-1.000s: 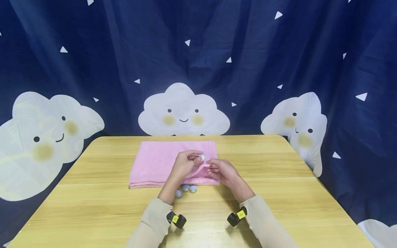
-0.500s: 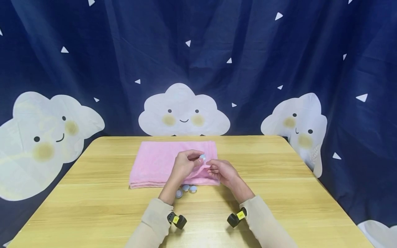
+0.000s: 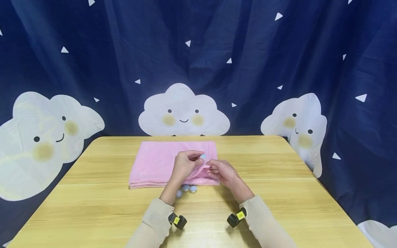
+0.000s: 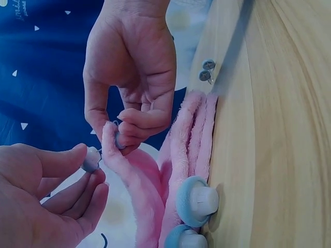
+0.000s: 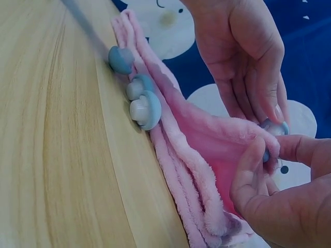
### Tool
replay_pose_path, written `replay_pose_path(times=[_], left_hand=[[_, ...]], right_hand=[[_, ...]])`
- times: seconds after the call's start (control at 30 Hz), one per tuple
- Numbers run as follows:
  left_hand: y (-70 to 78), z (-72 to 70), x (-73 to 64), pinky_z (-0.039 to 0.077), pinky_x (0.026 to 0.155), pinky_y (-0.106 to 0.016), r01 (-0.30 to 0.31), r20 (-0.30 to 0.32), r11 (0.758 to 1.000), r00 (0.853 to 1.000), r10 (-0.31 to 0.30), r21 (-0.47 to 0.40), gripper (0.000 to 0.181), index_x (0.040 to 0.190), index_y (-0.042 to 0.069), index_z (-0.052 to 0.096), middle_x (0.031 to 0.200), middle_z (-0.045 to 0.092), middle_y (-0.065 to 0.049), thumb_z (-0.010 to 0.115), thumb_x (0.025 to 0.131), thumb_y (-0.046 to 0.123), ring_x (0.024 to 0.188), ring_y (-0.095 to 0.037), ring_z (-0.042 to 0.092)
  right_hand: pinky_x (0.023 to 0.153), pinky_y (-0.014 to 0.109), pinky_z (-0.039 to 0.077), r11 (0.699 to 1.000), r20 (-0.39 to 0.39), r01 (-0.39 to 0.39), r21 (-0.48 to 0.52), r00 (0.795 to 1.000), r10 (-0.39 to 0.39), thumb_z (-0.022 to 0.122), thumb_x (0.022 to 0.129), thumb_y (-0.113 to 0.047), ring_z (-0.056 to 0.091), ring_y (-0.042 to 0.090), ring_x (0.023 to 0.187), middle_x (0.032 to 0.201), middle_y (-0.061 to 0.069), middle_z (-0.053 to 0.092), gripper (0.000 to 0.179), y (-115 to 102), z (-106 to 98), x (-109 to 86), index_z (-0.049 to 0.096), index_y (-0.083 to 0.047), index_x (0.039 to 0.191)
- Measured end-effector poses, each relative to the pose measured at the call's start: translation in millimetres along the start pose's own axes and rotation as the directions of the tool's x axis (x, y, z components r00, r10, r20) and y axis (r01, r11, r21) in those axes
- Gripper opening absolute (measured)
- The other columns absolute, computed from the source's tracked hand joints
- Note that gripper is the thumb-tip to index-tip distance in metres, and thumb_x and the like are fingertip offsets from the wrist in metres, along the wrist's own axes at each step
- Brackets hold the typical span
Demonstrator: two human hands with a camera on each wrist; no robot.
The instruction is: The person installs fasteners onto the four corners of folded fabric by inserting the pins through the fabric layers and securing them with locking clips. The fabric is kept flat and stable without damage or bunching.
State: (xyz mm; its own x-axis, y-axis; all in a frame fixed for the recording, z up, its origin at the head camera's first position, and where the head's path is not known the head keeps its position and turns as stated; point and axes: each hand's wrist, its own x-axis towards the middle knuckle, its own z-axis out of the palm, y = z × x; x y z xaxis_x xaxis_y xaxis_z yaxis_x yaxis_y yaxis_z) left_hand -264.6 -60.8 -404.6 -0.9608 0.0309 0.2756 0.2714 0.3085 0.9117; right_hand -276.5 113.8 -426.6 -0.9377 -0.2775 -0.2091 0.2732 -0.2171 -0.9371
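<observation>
A folded pink blanket (image 3: pixel 164 160) lies on the table, its near right corner lifted. My left hand (image 3: pixel 183 166) pinches a small blue-and-white mushroom-shaped fastener cap (image 4: pixel 91 159) between thumb and fingers. Facing it, my right hand (image 3: pixel 226 172) pinches the raised blanket edge (image 4: pixel 109 139) together with a blue round piece (image 4: pixel 120 138), partly hidden by fingers. The cap sits close to the cloth edge; a thin metal bit shows between them, and whether they touch I cannot tell. Three more mushroom caps (image 5: pixel 145 110) lie along the blanket's near side.
Two small blue discs with thin pins (image 4: pixel 206 75) lie on the wooden table (image 3: pixel 294 199) beyond the blanket end in the left wrist view. A dark blue curtain with clouds (image 3: pixel 184 113) hangs behind the table. Both wrists wear black camera straps (image 3: pixel 178 220).
The mushroom cap has tilted slightly in my left fingers, showing more of its blue top. Both hands stay nearly in place, and the blanket has not visibly moved.
</observation>
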Motion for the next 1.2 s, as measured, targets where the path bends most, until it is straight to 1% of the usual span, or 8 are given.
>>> replay_pose_path(times=[0.13,0.27,0.43,0.57,0.7,0.83,1.03,1.2], left_hand=[[-0.6,0.9,0.3,0.06,0.085,-0.038,0.001,-0.003,1.0,1.0,-0.001,-0.003,0.022,0.103,0.006,0.079,0.101,0.079,-0.011,0.081,0.081,0.004,0.093,-0.025,0.076],[-0.9,2.1,0.8,0.059,0.086,-0.038,-0.001,0.008,1.0,1.0,0.001,-0.002,0.02,0.1,0.004,0.078,0.099,0.079,-0.012,0.082,0.081,0.004,0.092,-0.025,0.076],[-1.2,2.7,0.7,0.058,0.089,-0.041,-0.006,0.012,1.0,1.0,0.005,0.019,0.019,0.102,0.005,0.078,0.1,0.079,-0.01,0.081,0.084,0.009,0.094,-0.025,0.076],[-1.3,3.1,0.7,0.057,0.091,-0.042,-0.017,0.021,0.999,1.0,0.016,0.039,0.018,0.104,0.007,0.079,0.101,0.079,-0.008,0.078,0.088,0.014,0.095,-0.024,0.076],[0.2,3.8,0.3,0.057,0.092,-0.043,-0.009,0.034,0.999,0.999,0.008,0.033,0.018,0.104,0.008,0.079,0.102,0.079,-0.008,0.078,0.088,0.013,0.097,-0.025,0.076],[2.0,4.2,-0.2,0.058,0.092,-0.043,0.011,0.043,1.0,0.999,-0.011,0.005,0.018,0.103,0.004,0.078,0.102,0.079,-0.011,0.079,0.086,0.01,0.098,-0.027,0.076],[2.1,4.5,-0.2,0.058,0.091,-0.043,-0.008,0.053,1.0,0.999,0.008,0.0,0.017,0.101,0.002,0.078,0.101,0.078,-0.014,0.079,0.085,0.007,0.098,-0.028,0.075],[0.9,4.6,-0.4,0.058,0.092,-0.042,0.005,0.052,1.0,0.999,-0.005,-0.003,0.016,0.1,0.004,0.078,0.1,0.079,-0.012,0.079,0.085,0.009,0.098,-0.027,0.075]], right_hand=[[0.066,0.02,0.056,1.0,-0.001,-0.006,-0.001,1.0,0.006,0.056,0.094,-0.002,0.064,0.009,0.066,0.07,-0.002,0.069,0.018,0.3,-0.3,0.0,0.069,-0.006,0.084],[0.068,0.02,0.057,1.0,0.01,-0.004,0.006,1.0,0.004,0.056,0.096,-0.003,0.065,0.009,0.068,0.071,-0.002,0.07,0.02,-0.8,-0.7,-1.3,0.07,-0.009,0.083],[0.072,0.023,0.059,0.999,0.034,-0.012,0.032,0.999,0.011,0.053,0.1,-0.005,0.069,0.011,0.072,0.076,0.003,0.072,0.016,-4.2,0.3,-3.7,0.066,-0.003,0.092],[0.073,0.025,0.06,0.999,0.052,-0.02,0.035,0.998,0.018,0.051,0.105,-0.015,0.071,0.013,0.071,0.078,0.005,0.072,0.02,-6.1,0.1,-4.1,0.063,0.0,0.097],[0.077,0.028,0.061,1.0,0.063,-0.028,-0.003,0.998,0.028,0.049,0.108,-0.029,0.072,0.014,0.071,0.078,0.004,0.07,0.033,-5.4,-1.4,-3.0,0.062,-0.004,0.09],[0.079,0.03,0.061,0.999,0.063,-0.027,-0.032,0.998,0.029,0.049,0.107,-0.036,0.072,0.016,0.073,0.078,0.003,0.069,0.038,-4.9,-1.9,-2.4,0.06,-0.008,0.084],[0.079,0.029,0.061,0.999,0.058,-0.041,-0.036,0.997,0.043,0.053,0.106,-0.038,0.072,0.016,0.074,0.082,0.005,0.072,0.036,-5.5,0.3,-2.9,0.064,-0.008,0.09],[0.078,0.028,0.061,0.998,0.064,-0.039,-0.04,0.997,0.041,0.055,0.105,-0.035,0.071,0.013,0.071,0.081,0.004,0.072,0.031,-5.4,0.5,-3.3,0.063,-0.006,0.094]])
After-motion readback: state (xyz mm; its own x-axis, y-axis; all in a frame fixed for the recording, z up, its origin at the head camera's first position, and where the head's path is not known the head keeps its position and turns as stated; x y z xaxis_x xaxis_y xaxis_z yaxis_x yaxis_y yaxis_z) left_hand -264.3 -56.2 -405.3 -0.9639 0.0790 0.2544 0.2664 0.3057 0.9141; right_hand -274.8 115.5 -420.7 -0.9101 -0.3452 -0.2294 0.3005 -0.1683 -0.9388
